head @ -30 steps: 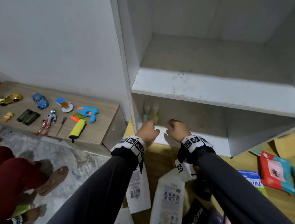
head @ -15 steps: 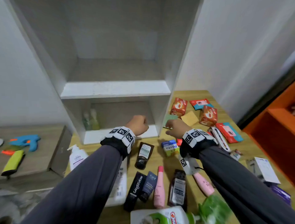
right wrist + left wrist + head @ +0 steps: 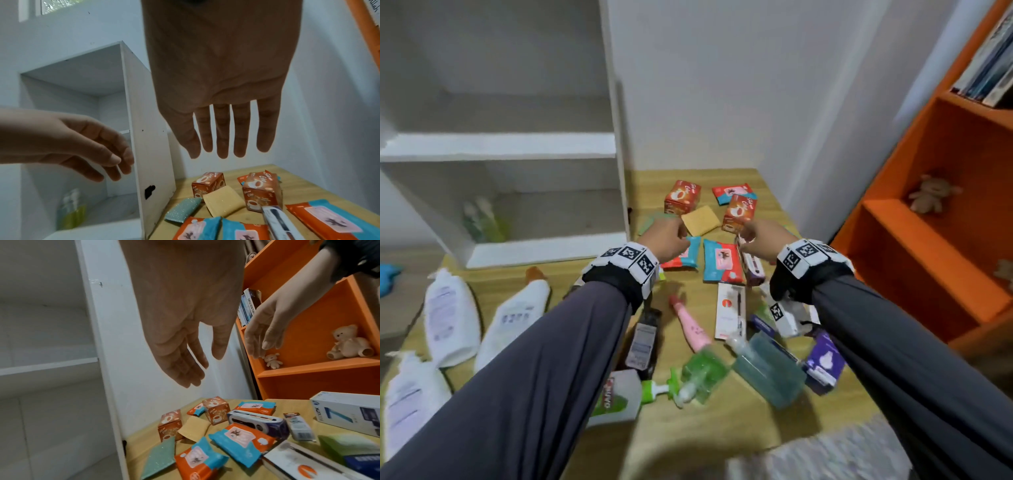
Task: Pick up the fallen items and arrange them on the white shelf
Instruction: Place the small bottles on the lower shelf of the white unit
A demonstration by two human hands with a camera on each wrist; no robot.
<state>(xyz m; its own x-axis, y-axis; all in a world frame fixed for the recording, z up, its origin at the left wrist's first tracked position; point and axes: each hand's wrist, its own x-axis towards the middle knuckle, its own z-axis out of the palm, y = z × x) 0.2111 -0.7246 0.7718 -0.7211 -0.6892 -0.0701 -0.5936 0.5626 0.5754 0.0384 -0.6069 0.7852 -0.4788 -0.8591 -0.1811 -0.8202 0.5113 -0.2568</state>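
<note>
Both the left hand (image 3: 180,344) and right hand (image 3: 222,113) hang empty with loose fingers; below lie wipe packs (image 3: 722,262). They look soft, light, maybe slippery; pinch the flat sides.

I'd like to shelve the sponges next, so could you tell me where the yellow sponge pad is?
In the head view the yellow sponge pad lies flat on the wooden table, right of the white shelf, between the two orange tea boxes.
</note>
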